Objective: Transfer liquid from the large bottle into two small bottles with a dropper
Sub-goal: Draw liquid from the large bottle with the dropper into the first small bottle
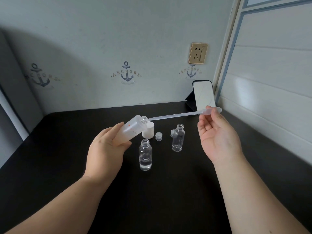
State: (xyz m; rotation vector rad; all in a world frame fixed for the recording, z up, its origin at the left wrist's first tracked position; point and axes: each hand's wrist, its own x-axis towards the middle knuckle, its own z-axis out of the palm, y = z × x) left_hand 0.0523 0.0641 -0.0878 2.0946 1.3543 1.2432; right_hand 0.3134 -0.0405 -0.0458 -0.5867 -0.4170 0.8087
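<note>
My left hand (108, 149) grips the large frosted bottle (133, 128) and holds it tilted, its open neck pointing up and to the right. My right hand (217, 132) pinches the bulb of a long clear dropper (177, 115). The dropper's tip sits at the mouth of the large bottle. Two small clear bottles stand uncapped on the black table (160, 200). The nearer small bottle (145, 155) holds some clear liquid at its bottom. The farther small bottle (178, 138) looks empty.
A white cap (149, 131) stands behind the large bottle. One small clear cap (158, 136) lies beside it, another (172, 133) peeks out behind the farther bottle. A small mirror (203, 95) leans at the back right corner, under a wall socket (197, 53).
</note>
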